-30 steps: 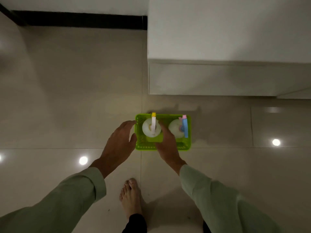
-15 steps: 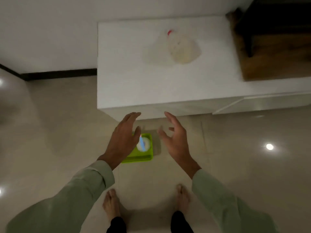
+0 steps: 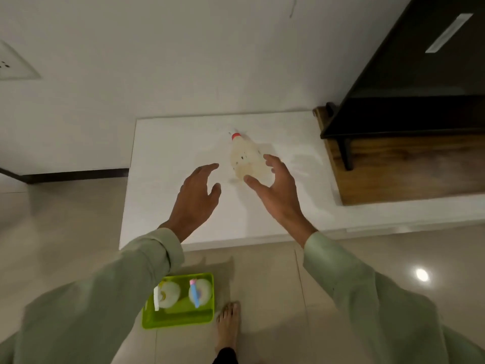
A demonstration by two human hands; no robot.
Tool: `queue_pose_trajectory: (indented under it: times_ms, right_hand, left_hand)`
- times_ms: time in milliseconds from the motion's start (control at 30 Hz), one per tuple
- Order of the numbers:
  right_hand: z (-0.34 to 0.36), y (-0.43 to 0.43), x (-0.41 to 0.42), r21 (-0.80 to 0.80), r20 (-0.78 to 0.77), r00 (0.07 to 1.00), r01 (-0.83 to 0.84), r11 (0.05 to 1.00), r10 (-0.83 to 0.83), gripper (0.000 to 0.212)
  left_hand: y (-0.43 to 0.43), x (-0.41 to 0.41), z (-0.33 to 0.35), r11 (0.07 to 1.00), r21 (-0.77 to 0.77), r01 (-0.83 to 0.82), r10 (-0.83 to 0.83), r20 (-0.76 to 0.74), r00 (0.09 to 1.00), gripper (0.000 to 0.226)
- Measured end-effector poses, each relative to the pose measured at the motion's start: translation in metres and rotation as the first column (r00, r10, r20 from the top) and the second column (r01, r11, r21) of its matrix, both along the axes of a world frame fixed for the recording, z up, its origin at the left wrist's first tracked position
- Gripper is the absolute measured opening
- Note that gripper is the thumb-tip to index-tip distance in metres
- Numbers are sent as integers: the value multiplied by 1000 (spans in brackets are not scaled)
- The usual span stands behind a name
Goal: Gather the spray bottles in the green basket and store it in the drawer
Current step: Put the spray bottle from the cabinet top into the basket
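Both hands reach out over the white table (image 3: pixel 162 206), fingers spread wide and holding nothing — the left hand (image 3: pixel 195 195) hovers clear of everything, the right hand (image 3: pixel 275 190) cups just in front of a pale spray bottle (image 3: pixel 245 158); whether it touches is unclear. The bottle's long axis runs toward 11 o'clock, red cap (image 3: pixel 235 136) farthest away. On the floor at 6 o'clock sits the green basket (image 3: pixel 178 320), two spray bottles inside — one (image 3: pixel 168 298) beside the other (image 3: pixel 200 292).

Lime-green basket (image 3: pixel 178 317); pale bottles, one blue-pink sprayer (image 3: pixel 194 292); red-capped cream bottle (image 3: pixel 246 160) on white worktop (image 3: pixel 168 153); sage sleeves (image 3: pixel 110 292)
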State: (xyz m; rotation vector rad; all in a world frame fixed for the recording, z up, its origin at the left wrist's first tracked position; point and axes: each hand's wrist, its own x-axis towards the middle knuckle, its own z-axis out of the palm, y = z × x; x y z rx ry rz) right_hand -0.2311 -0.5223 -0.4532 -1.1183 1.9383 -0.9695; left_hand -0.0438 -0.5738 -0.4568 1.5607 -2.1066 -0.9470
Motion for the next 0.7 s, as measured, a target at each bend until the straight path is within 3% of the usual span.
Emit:
queue_pose_trajectory:
  times_ms: [233,400,700]
  right_hand:
    - [-34,-116,-18,237,-22,999,35,971,-31,75]
    - [-51,-161,-18,370,-3,1000,4,929,-3,59]
    - [-54,-163,2,426,252,966,-60,903,-54,41]
  left_hand:
    - [-78,-15,-42,997,71,-9,7,21,1000,47]
    - [-102,-15,-61,994,104,-26,24,20,1000,47]
    - [-96,-3,-58,990,127,-66,66,10,998,46]
